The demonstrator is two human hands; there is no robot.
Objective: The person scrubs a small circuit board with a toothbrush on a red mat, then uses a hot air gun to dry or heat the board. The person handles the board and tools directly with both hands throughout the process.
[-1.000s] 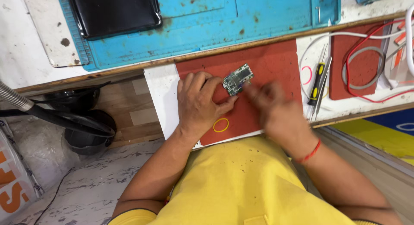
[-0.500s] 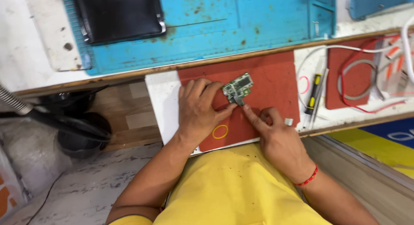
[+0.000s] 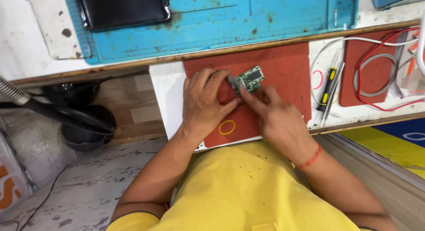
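Note:
A small green circuit board lies on a red mat at the edge of the workbench. My left hand rests flat on the mat, its fingertips pressing the board's left edge. My right hand comes in from the right, fingers curled, its fingertips touching the board's lower side. It is blurred, so I cannot tell whether it holds a small tool. A yellow rubber ring lies on the mat just below my left hand.
A yellow-and-black screwdriver and tweezers lie right of the mat, next to a pink ring. Red and white cables coil on a second red mat. Behind are a blue work mat and a black tablet.
My right hand has moved up from the lower mat onto the board. The left hand stays at the board's left edge. The view has shifted slightly.

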